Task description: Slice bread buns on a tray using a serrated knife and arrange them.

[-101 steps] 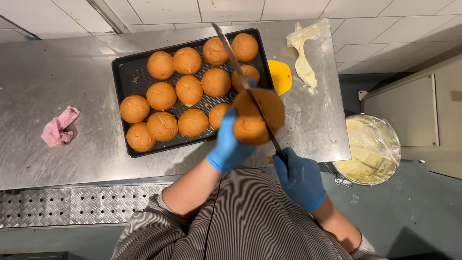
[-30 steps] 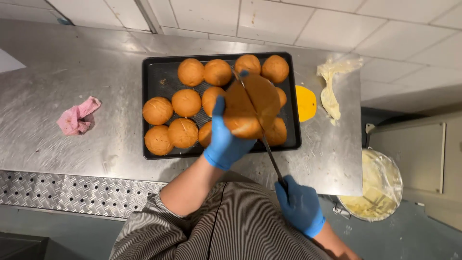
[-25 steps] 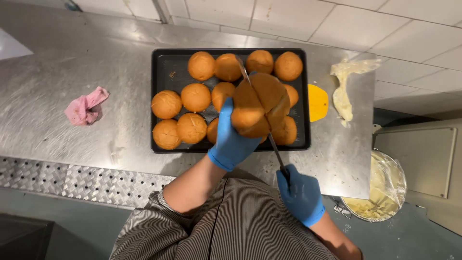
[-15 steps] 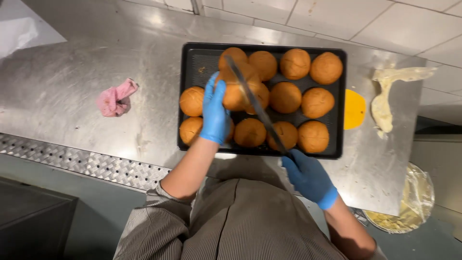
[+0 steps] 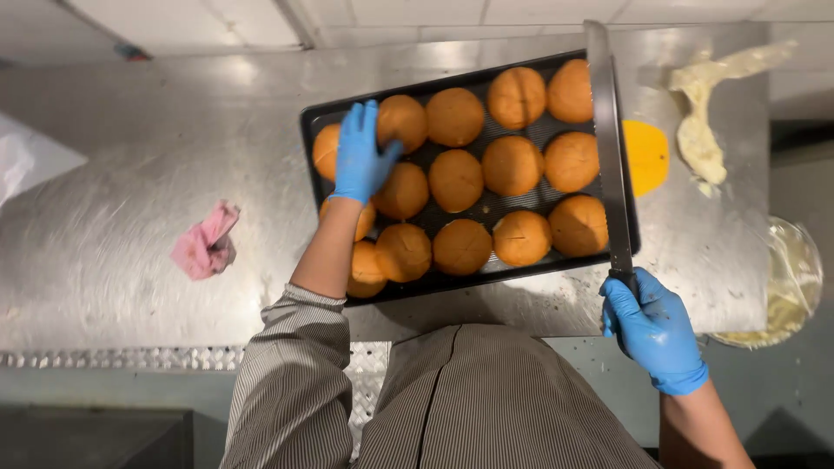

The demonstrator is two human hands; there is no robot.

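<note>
A dark baking tray holds several round golden-brown buns on a steel table. My left hand, in a blue glove, reaches over the tray's left side and rests on a bun near the far left corner. My right hand, also gloved, grips the handle of a long bread knife near the table's front edge. The blade lies along the tray's right side, pointing away from me.
A crumpled pink cloth lies on the steel table to the left. A yellow disc and a cream piping bag sit right of the tray. A bowl of cream stands lower right, off the table.
My left hand put the bun it held back on the tray and moved to the tray's far left. The knife swung from across the buns to the tray's right side.
</note>
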